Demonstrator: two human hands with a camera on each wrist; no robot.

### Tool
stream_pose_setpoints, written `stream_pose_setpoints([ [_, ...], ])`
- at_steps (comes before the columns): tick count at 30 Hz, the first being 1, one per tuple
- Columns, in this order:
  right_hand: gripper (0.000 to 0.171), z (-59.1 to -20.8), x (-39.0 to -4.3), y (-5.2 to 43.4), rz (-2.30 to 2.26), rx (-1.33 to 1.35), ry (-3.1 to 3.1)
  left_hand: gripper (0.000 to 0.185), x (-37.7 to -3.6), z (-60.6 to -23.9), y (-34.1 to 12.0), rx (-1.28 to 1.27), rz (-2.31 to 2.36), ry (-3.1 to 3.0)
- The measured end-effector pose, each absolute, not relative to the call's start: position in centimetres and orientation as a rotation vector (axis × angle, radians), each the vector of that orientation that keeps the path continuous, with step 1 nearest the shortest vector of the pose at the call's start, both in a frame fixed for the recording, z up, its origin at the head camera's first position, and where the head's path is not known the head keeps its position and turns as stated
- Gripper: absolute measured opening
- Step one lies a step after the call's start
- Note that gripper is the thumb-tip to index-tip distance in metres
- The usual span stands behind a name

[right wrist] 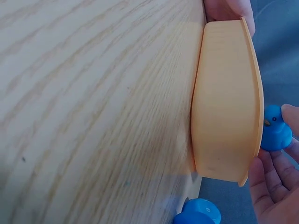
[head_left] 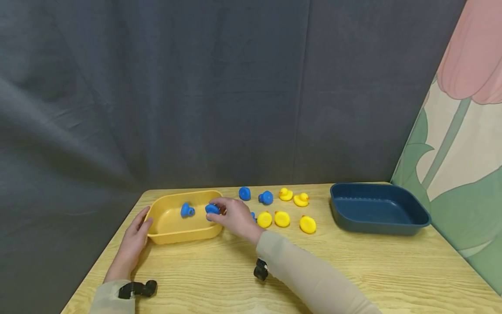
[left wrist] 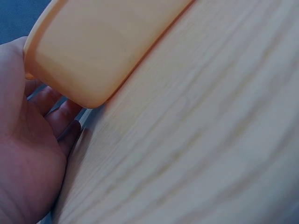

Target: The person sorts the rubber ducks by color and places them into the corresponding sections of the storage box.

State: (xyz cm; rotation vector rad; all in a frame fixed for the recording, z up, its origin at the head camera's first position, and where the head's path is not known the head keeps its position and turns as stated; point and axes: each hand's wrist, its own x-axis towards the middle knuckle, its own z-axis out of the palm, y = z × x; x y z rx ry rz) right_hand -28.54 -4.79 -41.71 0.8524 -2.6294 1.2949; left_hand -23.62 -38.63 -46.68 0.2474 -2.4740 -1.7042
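A blue rubber duck (right wrist: 276, 133) is pinched between the thumb and fingers of my right hand (head_left: 235, 216), just above the right end of a yellow tray (head_left: 184, 237). In the head view this duck (head_left: 212, 209) shows its underside. Another blue duck (head_left: 187, 210) lies tipped over inside the tray. My left hand (head_left: 135, 237) holds the tray's left end, thumb at the rim and fingers against the outer wall (left wrist: 93, 60). Right of the tray lie blue ducks (head_left: 245, 193) and yellow ducks (head_left: 307, 224); one blue duck (head_left: 253, 216) is partly hidden by my right hand.
A dark blue tray (head_left: 386, 227) stands at the right of the wooden table (head_left: 219, 274). Two yellow ducks (head_left: 301, 199) sit upright at the back; several others lie tipped. A dark curtain (head_left: 235, 87) hangs behind the table, and a flower-patterned cloth (head_left: 466, 174) hangs at right.
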Motion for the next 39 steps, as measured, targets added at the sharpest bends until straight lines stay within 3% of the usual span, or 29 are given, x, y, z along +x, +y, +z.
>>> stream_pose_setpoints([
  [17,0.041,-41.2,-28.6,-3.3,1.213,0.850,-2.612,0.071,-23.9,-46.8,-38.8,0.252,-1.691,-2.495],
  [39,0.048,-40.9,-30.3,4.4,1.313,0.816,-2.693,0.069,-23.6,-46.4,-38.6,0.234,-1.681,-2.488],
])
